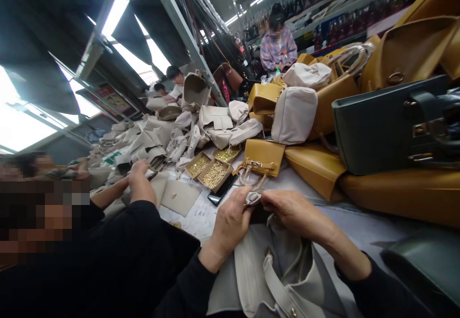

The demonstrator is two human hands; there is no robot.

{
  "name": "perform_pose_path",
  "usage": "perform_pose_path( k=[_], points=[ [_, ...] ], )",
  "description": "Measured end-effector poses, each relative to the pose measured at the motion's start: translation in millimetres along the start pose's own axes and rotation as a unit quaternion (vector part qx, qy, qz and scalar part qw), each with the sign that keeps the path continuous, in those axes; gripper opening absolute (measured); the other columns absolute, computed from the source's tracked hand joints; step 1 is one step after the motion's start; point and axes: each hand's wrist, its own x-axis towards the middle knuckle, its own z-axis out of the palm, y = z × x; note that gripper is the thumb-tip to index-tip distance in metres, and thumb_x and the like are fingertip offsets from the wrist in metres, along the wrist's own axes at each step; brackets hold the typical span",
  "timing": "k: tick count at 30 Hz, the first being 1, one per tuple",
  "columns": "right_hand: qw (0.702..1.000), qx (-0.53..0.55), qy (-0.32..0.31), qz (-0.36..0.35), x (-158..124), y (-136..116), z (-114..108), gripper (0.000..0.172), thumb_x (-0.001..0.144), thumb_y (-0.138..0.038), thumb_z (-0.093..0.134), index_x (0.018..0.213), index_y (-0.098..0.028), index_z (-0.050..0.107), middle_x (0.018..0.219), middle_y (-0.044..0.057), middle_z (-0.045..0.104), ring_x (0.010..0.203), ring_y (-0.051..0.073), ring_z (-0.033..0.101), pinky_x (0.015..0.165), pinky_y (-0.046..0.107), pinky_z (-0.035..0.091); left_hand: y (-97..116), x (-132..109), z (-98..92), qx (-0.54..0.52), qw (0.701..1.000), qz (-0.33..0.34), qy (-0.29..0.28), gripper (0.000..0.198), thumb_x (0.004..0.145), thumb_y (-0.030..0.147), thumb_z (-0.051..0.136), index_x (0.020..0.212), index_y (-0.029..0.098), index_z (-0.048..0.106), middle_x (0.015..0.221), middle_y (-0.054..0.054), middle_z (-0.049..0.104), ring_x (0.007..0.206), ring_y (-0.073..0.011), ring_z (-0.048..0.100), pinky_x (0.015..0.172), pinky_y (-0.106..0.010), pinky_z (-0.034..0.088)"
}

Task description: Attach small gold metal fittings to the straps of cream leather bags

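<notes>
A pale grey handbag (247, 270) is right in front of me, its mouth open and a strap (280, 282) crossing its side. My left hand (230, 220) pinches the far upper edge of this bag, close to a small light-coloured piece (252, 198) at the fingertips. On the same edge, my right hand (293, 210) is closed with its fingers curled under. Both hands hide just what their fingertips press on. Beyond them stands a small mustard handbag (264, 155), its handles toward my hands.
Small boxes of gold-coloured metal fittings (214, 174) stand past a phone (221, 194). A flat grey leather panel (180, 197) lies left. Mustard bags (402, 191) and a dark green handbag (373, 126) crowd the right. A co-worker's hand (139, 170) works at left; another person (278, 47) is behind.
</notes>
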Motion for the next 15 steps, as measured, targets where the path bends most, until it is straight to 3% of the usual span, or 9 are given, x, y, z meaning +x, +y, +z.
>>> perform_pose_path(
  k=[2,6,8,12,15],
  points=[
    [1.000,0.006,-0.001,0.000,1.5,-0.2,0.1,0.019,0.090,-0.004,0.053,0.091,-0.021,0.062,0.086,0.002,0.071,0.073,0.018,0.059,0.065,0.029,0.035,3.1,1.1,1.6,0.093,0.994,0.046,-0.017,0.053,0.093,0.007,0.054,0.143,0.023,0.048,0.139,-0.013,0.062,0.127,-0.0282,0.062,0.106,-0.042,0.055],
    [1.000,0.007,0.005,0.002,4.0,1.5,1.9,0.018,0.092,-0.007,0.052,0.092,-0.021,0.062,0.087,0.003,0.072,0.074,0.018,0.060,0.066,0.028,0.036,9.0,12.9,4.3,0.239,0.968,0.048,-0.061,0.041,0.101,0.017,0.046,0.142,0.019,0.052,0.123,-0.014,0.071,0.091,-0.0259,0.075,0.074,-0.034,0.063],
    [1.000,0.003,0.012,0.000,4.1,4.2,2.7,0.016,0.093,-0.008,0.053,0.091,-0.021,0.062,0.086,0.003,0.072,0.074,0.018,0.060,0.066,0.028,0.037,9.7,19.7,3.9,0.265,0.959,0.068,-0.073,0.036,0.103,0.021,0.044,0.137,0.017,0.056,0.121,-0.015,0.072,0.084,-0.0246,0.076,0.069,-0.032,0.062],
    [1.000,-0.004,0.022,0.000,2.2,11.4,2.9,0.014,0.093,-0.010,0.054,0.091,-0.021,0.061,0.086,0.003,0.071,0.074,0.019,0.061,0.066,0.028,0.038,3.6,27.5,-0.7,0.241,0.959,0.135,-0.068,0.042,0.102,0.022,0.048,0.143,0.015,0.052,0.135,-0.018,0.067,0.101,-0.0269,0.076,0.084,-0.034,0.064],
    [1.000,0.013,0.026,0.004,0.5,15.4,1.9,0.013,0.095,-0.011,0.056,0.090,-0.021,0.061,0.086,0.002,0.071,0.075,0.019,0.061,0.067,0.028,0.040,-3.1,28.8,-6.5,0.202,0.962,0.165,-0.078,0.047,0.102,0.020,0.048,0.148,0.011,0.048,0.133,-0.020,0.068,0.114,-0.0300,0.072,0.093,-0.038,0.062]
  ],
)
